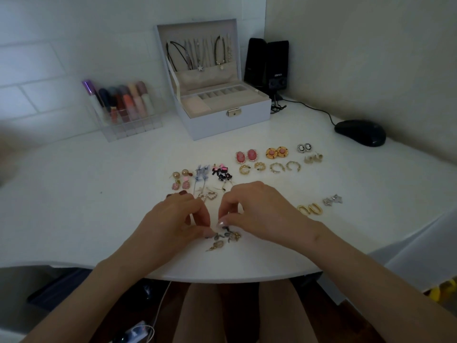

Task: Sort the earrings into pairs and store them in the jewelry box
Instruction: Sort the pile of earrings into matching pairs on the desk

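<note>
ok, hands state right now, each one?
Left hand: pinching the tangled earrings.
Right hand: pinching the same tangle; exact piece cannot be told.

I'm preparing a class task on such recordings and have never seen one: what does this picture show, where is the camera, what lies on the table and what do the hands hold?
There is no machine: a person works with two bare hands. The one picture comes from a camera worn on the head, looking forward and down, so the left hand and right hand reach in from below. On the white table lie earrings set in pairs, such as the pink oval pair and the gold hoop pair. Both hands curl their fingers over a small heap of unsorted earrings near the table's edge; whether either pinches one is too small to tell. Behind stands the open jewelry box, necklaces hanging in its lid, beside a lipstick rack.
</note>
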`<state>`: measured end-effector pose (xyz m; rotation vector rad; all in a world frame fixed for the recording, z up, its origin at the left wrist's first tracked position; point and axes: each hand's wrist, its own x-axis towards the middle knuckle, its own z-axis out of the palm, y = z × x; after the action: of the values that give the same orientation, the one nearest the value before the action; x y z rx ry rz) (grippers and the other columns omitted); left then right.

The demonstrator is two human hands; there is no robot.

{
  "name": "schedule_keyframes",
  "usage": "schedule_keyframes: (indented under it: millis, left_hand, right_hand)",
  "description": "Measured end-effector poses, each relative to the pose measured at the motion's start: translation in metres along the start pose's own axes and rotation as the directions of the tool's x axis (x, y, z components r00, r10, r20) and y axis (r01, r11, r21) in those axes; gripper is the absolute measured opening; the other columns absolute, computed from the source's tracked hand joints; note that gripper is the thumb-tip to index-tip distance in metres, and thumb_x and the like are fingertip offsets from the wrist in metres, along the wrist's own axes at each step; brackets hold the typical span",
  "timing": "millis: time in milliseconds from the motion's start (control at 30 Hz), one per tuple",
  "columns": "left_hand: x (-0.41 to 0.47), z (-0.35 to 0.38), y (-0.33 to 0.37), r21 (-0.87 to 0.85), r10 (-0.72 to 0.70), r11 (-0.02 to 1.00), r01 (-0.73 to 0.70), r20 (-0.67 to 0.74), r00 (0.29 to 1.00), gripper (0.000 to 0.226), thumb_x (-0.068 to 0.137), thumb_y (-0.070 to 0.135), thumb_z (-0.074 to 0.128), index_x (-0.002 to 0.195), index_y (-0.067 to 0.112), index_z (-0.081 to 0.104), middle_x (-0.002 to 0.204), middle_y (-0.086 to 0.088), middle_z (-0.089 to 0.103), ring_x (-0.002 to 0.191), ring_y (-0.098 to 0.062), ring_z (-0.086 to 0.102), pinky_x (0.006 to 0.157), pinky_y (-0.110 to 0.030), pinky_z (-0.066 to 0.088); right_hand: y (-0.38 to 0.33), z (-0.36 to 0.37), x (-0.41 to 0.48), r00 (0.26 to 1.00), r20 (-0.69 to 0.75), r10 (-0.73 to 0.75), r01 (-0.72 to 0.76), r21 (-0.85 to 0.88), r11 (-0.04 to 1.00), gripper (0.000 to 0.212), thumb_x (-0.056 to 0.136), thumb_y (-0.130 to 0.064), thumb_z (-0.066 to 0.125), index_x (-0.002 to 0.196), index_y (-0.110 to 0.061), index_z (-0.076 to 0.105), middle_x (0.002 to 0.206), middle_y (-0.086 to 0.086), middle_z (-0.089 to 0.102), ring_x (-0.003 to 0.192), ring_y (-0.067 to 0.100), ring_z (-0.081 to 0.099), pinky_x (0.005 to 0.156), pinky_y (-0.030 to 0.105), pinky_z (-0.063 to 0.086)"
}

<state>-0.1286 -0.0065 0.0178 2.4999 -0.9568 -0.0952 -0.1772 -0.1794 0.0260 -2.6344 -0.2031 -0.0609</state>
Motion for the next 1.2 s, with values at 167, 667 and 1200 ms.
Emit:
schedule_keyframes:
  millis: [167, 667, 1200]
  left_hand:
    - [0.001, -0.001, -0.001, -0.008, 0.011, 1.0, -0.011, 0.001, 1.0, 0.018, 0.077, 0.032, 0.07, 0.068, 0.031, 0.055, 0.081, 0.011, 0.055, 0.081, -0.006, 0.05, 0.064, -0.014, 0.036]
    - [0.011, -0.008, -0.018, 0.015, 0.046, 0.999, -0.044, -0.116, 0.992, 0.021, 0.077, 0.026, 0.069, 0.066, 0.035, 0.054, 0.074, 0.016, 0.056, 0.076, -0.003, 0.05, 0.066, -0.015, 0.034]
    - [0.031, 0.001, -0.021, 0.037, 0.025, 0.999, -0.02, -0.161, 0.987, 0.011, 0.075, 0.031, 0.072, 0.071, 0.026, 0.063, 0.067, 0.018, 0.049, 0.067, 0.0, 0.044, 0.06, -0.013, 0.031]
  right_hand:
    - [0.0, -0.001, 0.002, 1.0, 0.016, 0.016, -0.016, 0.02, 1.0, 0.012, 0.082, -0.031, 0.066, 0.085, -0.02, 0.07, 0.085, -0.007, 0.067, 0.069, 0.004, 0.054, 0.065, 0.017, 0.04]
    - [-0.002, -0.001, 0.027, 0.994, 0.102, 0.049, -0.073, 0.247, 0.966, 0.008, 0.08, -0.018, 0.071, 0.082, -0.011, 0.071, 0.069, -0.002, 0.069, 0.054, -0.005, 0.057, 0.054, 0.008, 0.038]
    - [-0.005, 0.003, 0.05, 0.985, -0.013, 0.17, -0.169, 0.061, 0.984, 0.009, 0.082, -0.02, 0.068, 0.085, -0.014, 0.074, 0.079, 0.002, 0.073, 0.08, 0.014, 0.067, 0.082, 0.031, 0.052]
